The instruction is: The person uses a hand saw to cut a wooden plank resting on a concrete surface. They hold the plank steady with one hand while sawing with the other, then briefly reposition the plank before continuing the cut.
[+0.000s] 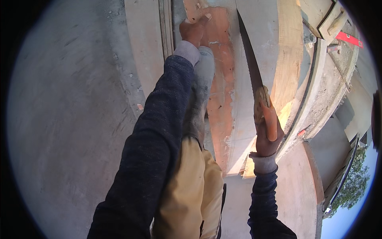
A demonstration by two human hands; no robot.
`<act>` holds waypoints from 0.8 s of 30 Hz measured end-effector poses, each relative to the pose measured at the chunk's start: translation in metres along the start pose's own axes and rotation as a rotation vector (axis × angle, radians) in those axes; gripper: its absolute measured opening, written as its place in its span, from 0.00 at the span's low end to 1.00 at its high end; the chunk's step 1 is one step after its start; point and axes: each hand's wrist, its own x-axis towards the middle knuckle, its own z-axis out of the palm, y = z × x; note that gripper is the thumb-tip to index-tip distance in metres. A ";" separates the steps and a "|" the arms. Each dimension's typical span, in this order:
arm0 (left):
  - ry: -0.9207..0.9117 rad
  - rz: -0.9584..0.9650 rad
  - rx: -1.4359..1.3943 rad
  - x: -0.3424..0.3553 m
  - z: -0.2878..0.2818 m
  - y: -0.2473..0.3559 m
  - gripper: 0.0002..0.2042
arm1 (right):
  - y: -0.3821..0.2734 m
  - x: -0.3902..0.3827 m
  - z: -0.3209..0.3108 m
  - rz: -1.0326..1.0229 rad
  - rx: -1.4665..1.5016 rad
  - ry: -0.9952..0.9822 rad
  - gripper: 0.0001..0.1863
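Observation:
My right hand is wrapped round the worn wooden and orange handle of a handsaw. Its dark toothed blade runs away from me, over a long pale grey board. Farther off on the left, my left hand has its fingers curled at the edge of a reddish, patchy board, thumb stretched out on top. Part of its grip is hidden. A dusty grey boot of mine rests beside the reddish board, just below that hand.
Bare wooden planks lie to the right of the saw, with more boards at the left. Dusty grey concrete floor spreads on the left. A red level and a hammer lie at the far right.

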 end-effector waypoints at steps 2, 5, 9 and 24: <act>-0.047 -0.003 -0.022 0.012 0.019 0.012 0.24 | 0.028 0.036 0.006 -0.145 -0.193 0.154 0.17; -0.024 -0.035 -0.029 0.001 0.020 0.003 0.23 | 0.009 0.049 0.008 0.199 -0.058 0.020 0.18; 0.026 0.043 -0.008 -0.001 -0.006 0.011 0.23 | 0.005 -0.077 -0.041 0.197 -0.115 -0.053 0.21; -0.033 0.009 -0.006 -0.003 -0.003 0.009 0.24 | 0.050 -0.066 -0.042 -0.080 -0.391 -0.191 0.22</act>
